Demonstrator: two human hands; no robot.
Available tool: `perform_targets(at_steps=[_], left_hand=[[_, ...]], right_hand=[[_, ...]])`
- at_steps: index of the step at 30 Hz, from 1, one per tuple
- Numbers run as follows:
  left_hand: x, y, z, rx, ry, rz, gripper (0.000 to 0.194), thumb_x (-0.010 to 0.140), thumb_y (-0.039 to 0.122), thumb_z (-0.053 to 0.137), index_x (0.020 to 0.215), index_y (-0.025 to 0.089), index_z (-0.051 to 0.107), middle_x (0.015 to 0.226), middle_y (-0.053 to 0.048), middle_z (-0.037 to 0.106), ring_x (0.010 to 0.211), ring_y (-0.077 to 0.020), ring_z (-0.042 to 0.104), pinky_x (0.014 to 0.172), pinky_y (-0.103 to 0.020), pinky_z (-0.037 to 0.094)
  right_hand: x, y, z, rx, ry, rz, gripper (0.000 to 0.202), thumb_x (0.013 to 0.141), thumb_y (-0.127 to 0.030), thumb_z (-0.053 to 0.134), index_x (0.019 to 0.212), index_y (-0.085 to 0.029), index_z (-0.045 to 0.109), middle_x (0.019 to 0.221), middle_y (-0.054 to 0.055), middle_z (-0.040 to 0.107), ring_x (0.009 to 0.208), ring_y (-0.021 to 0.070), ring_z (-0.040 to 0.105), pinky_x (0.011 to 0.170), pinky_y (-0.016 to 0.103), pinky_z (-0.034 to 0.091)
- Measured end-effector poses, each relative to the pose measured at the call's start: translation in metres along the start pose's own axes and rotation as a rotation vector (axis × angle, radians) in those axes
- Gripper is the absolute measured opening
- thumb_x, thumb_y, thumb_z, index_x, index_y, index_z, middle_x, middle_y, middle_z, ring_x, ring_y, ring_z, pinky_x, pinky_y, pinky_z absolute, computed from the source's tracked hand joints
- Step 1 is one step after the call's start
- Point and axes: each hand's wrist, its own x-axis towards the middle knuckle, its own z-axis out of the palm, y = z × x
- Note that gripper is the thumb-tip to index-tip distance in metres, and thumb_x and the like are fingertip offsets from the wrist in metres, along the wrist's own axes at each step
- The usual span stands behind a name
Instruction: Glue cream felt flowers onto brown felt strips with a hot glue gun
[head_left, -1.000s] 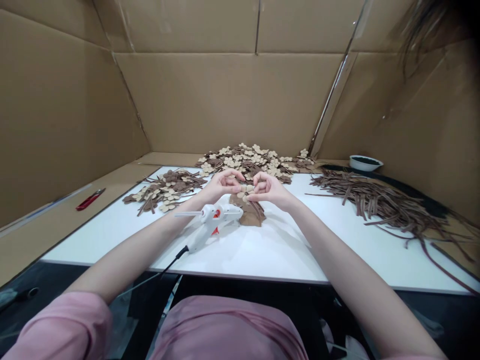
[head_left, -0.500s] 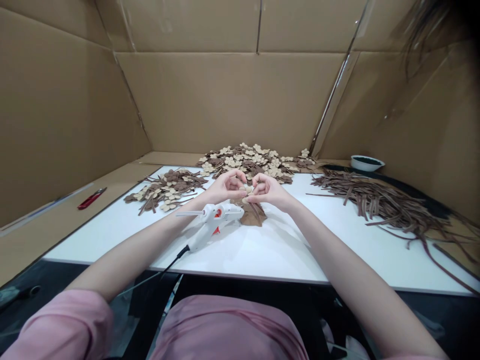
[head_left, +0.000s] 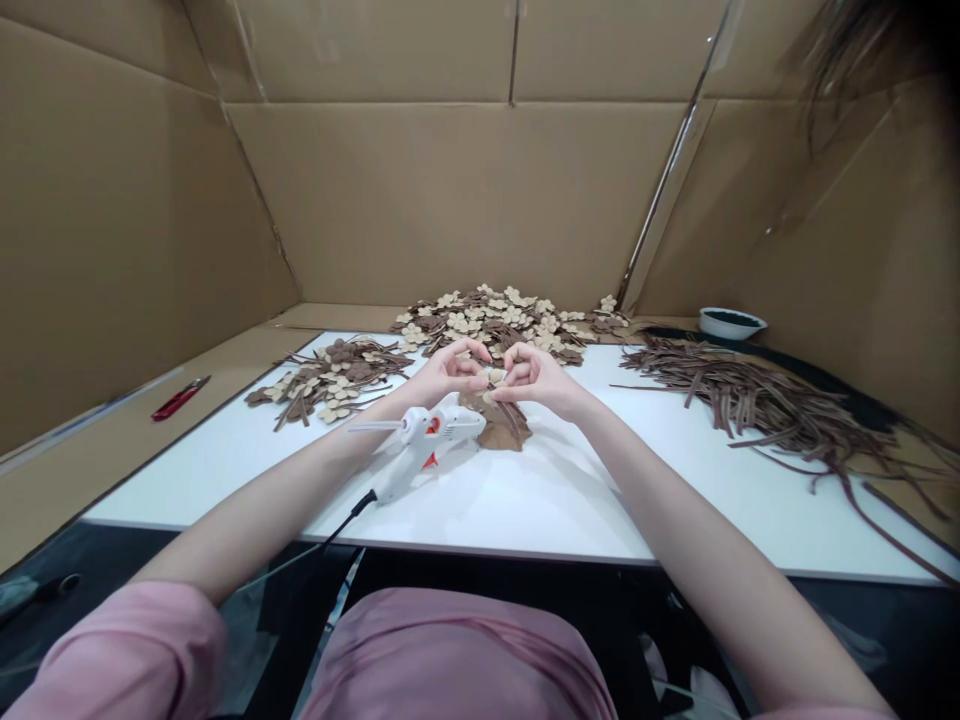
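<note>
Between my two hands is a small cream flower [head_left: 493, 380], pinched at its edges and partly covered by fingertips. My left hand [head_left: 454, 370] closes on its left side, thumb and finger together. From the right, my right hand [head_left: 541, 378] pinches it, and thin brown strips trail below those fingers. Beneath the hands lies a brown, leaf-like piece [head_left: 504, 428] on the white board. A white hot glue gun [head_left: 429, 440] with an orange trigger stands close by my left forearm, its front end beside the brown piece.
Cream and brown flowers are heaped at the back [head_left: 495, 320]. Flowers with strips form a pile at left [head_left: 337, 378]. Loose brown strips [head_left: 750, 395] lie right, before a white bowl [head_left: 731, 323] of dark contents. A red cutter [head_left: 180, 398] rests far left. Cardboard walls [head_left: 450, 200] surround the white board [head_left: 600, 520].
Both hands stay almost in place around the cream flower, with only slight finger movement. The whole view has shifted a little; the glue gun and piles look unchanged.
</note>
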Motion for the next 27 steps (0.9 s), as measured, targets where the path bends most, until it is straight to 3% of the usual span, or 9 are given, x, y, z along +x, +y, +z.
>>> perform_targets(at_steps=[16,27], left_hand=[[-0.002,0.007,0.006,0.113,-0.034,0.056,0.046,0.069,0.031,0.081,0.099,0.018,0.050,0.072,0.002,0.061,0.063,-0.0088,0.059,0.060,-0.019,0.042],[0.001,-0.004,0.001,0.000,-0.010,0.050,0.050,0.067,0.032,0.083,0.102,0.018,0.051,0.067,0.003,0.064,0.059,-0.0098,0.060,0.061,-0.021,0.043]], right_hand=[[0.002,0.004,-0.001,0.004,0.000,-0.008,0.052,0.055,-0.031,0.088,0.084,-0.022,0.046,0.062,-0.004,0.066,0.061,0.0166,0.067,0.058,0.025,0.047],[0.000,0.001,-0.001,0.013,-0.005,-0.014,0.051,0.057,-0.028,0.087,0.087,-0.021,0.046,0.063,-0.004,0.067,0.060,0.0149,0.066,0.057,0.024,0.047]])
